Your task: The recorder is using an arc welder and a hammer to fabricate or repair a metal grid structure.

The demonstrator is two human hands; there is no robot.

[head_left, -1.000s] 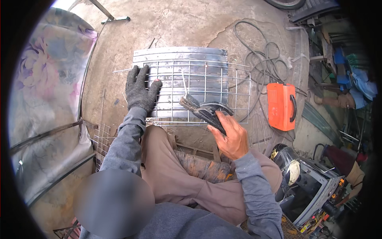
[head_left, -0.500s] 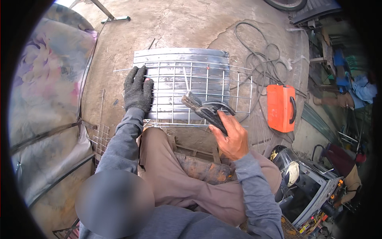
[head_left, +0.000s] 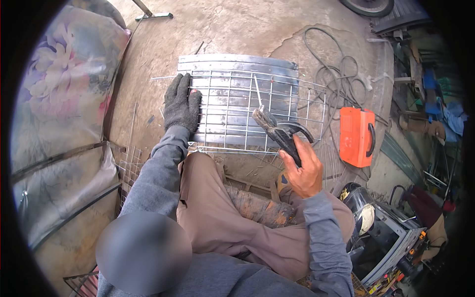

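Barely shifting since earlier, the gloved left hand (head_left: 182,105) is pressing flat and open on the wire mesh panel (head_left: 247,106); at its four o'clock, the right hand (head_left: 303,171) is gripping the electrode holder (head_left: 277,132) over the mesh.

A: Left hand (head_left: 182,105) wore a dark knit cloth glove, fuzzy and matt. Wire grid (head_left: 247,111) was bare thin metal, dull grey.
B: Sheet (head_left: 237,64) under it was shiny ribbed metal. Welding holder (head_left: 277,132) looked dark, worn. Orange box (head_left: 356,136) was smooth plastic. Floor (head_left: 232,29) was rough concrete.
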